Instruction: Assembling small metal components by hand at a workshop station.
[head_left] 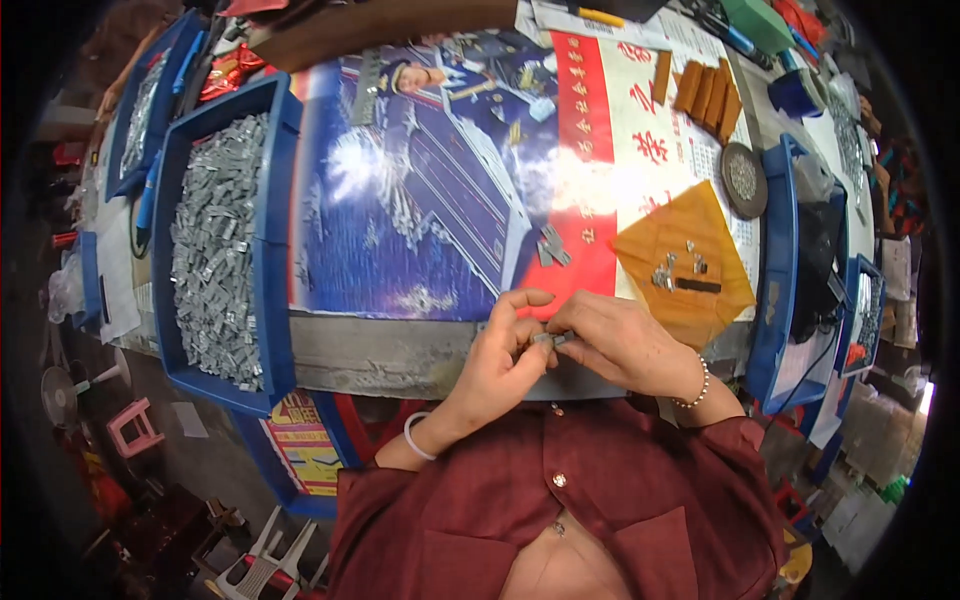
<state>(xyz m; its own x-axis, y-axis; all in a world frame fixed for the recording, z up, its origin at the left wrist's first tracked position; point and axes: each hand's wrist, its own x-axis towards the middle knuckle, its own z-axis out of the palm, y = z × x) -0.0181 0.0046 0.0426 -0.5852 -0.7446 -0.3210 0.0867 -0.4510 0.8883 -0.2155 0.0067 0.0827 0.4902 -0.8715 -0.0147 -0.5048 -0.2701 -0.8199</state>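
My left hand (495, 362) and my right hand (632, 345) meet over the near edge of the table. Between their fingertips is a small grey metal piece (546, 339), partly covered by the fingers; its exact kind is too small to tell. Both hands are closed on it, the left index finger raised and bent. Just beyond the hands, several similar grey pieces (553, 247) lie in a little heap on a poster (430, 250). By my right hand, an amber sheet (650, 240) bears tiny shiny metal parts (664, 272) and a dark strip (698, 286).
On the left stands a long blue tray (281, 190) full of small grey pieces (218, 250). A round dark dish (729, 192) of tiny bits sits at the right, below brown strips (706, 95). Another blue bin (773, 310) borders the right side. A metal ruler (366, 90) lies far left.
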